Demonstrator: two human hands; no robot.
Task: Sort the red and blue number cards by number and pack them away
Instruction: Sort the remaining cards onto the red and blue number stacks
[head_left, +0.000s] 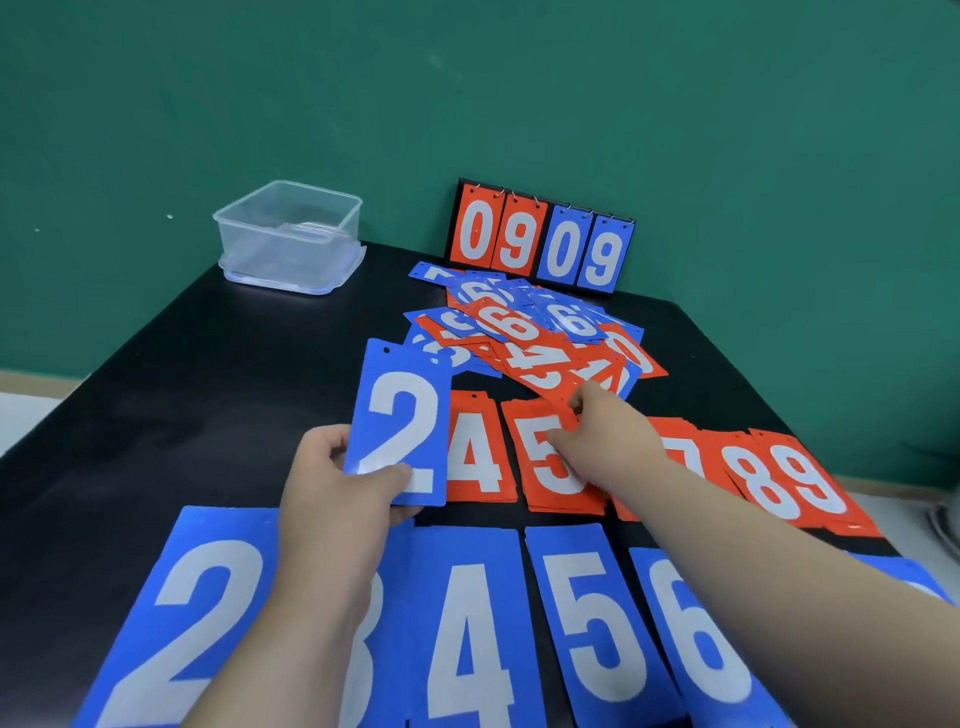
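On a black table (208, 364) against a green wall, a row of blue stacks (582, 623) lies nearest. Just above it, the left hand (337, 488) pinches a blue 2 card (402, 426) by its lower corner. It likely belongs squared on the blue 2 stack (171, 613), below and to the left. Over the red stacks (478, 457), the right hand (597, 426) curls at the loose heap (524, 338); whether it grips a card is unclear. A clear box (291, 234) waits beyond.
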